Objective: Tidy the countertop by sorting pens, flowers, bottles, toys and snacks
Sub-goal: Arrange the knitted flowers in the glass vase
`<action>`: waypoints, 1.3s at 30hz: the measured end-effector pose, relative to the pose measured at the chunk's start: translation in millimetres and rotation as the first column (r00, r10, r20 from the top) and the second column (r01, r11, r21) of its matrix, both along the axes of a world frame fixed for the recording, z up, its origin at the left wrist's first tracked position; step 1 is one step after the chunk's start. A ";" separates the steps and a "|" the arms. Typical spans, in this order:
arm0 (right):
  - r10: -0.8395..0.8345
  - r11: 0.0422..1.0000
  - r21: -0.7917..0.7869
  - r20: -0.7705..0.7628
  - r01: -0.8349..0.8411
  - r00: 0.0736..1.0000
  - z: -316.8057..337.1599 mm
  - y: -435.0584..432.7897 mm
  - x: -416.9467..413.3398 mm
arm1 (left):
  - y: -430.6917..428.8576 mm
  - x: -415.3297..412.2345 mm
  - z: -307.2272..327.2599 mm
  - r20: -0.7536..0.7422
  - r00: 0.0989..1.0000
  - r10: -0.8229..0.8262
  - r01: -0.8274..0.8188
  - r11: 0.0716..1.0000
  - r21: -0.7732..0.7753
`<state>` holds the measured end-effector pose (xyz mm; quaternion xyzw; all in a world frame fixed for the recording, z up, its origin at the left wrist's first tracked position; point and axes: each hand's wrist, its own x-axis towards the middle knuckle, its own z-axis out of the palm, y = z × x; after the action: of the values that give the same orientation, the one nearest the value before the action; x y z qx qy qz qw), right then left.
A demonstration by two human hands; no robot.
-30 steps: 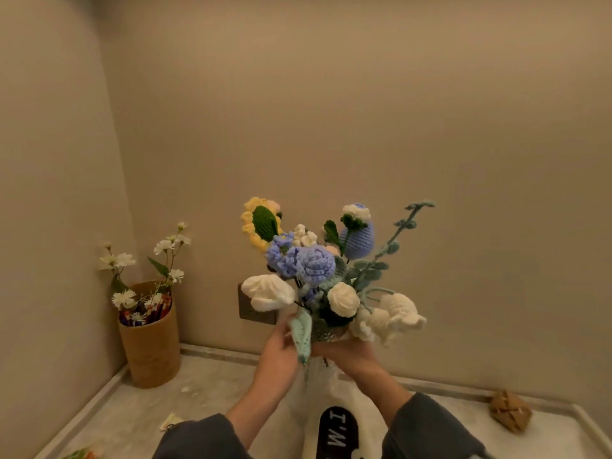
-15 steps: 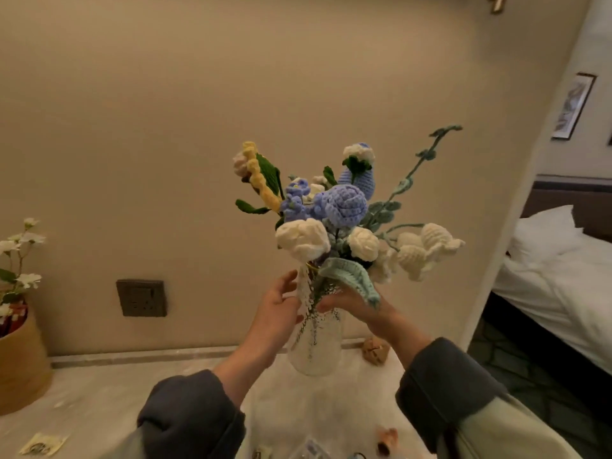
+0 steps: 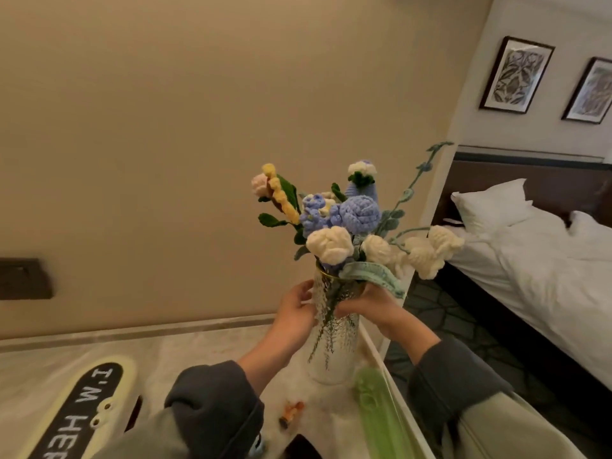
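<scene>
A bunch of crocheted flowers [image 3: 344,223], blue, white and yellow, stands in a clear textured glass vase [image 3: 334,356]. The vase rests on the pale marble countertop [image 3: 185,352], close to its right edge. My left hand [image 3: 293,313] is wrapped on the vase's left side near the rim. My right hand [image 3: 369,306] grips the vase's right side, just under a pale green knitted leaf. The stems show through the glass.
A cream and black oval item [image 3: 82,409] printed "I'M HERE" lies at the front left. A small orange figure [image 3: 291,414] lies before the vase, a green translucent object [image 3: 381,415] beside it. Wall socket [image 3: 23,278] at left. A bed [image 3: 530,266] beyond the counter's right edge.
The vase with flowers has shifted right and come down onto the countertop near its right edge. The view swung right; the wooden pot with white flowers has left the frame.
</scene>
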<state>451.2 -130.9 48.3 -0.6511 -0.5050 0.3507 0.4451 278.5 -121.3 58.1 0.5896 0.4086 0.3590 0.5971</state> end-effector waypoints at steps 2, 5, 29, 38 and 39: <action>0.012 1.000 -0.028 -0.003 -0.012 1.000 -12.5 5.3 16.9 | 3.0 15.3 -8.3 -0.026 0.999 0.022 -0.022 1.000 0.002; 0.052 0.996 -0.068 -0.014 -0.053 0.999 -28.6 13.8 39.6 | 9.4 34.9 -22.2 -0.042 0.998 0.047 -0.048 0.999 -0.015; 0.028 0.991 -0.117 -0.234 -0.057 0.972 -48.6 65.0 84.6 | 55.4 81.6 -72.2 -0.003 0.995 0.105 -0.105 0.992 -0.068; 0.036 0.990 -0.133 -0.106 -0.050 0.994 -36.7 61.3 82.9 | 55.9 81.0 -75.0 -0.001 0.998 0.056 -0.056 0.998 -0.024; 0.023 0.991 -0.129 -0.090 -0.035 0.996 -35.1 60.4 81.1 | 55.8 81.2 -74.4 0.001 0.998 0.057 -0.057 0.998 -0.024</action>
<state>532.3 -70.5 13.2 -0.6553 -0.4702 0.4177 0.4183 359.8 -65.6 -16.3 0.5703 0.4290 0.3714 0.5939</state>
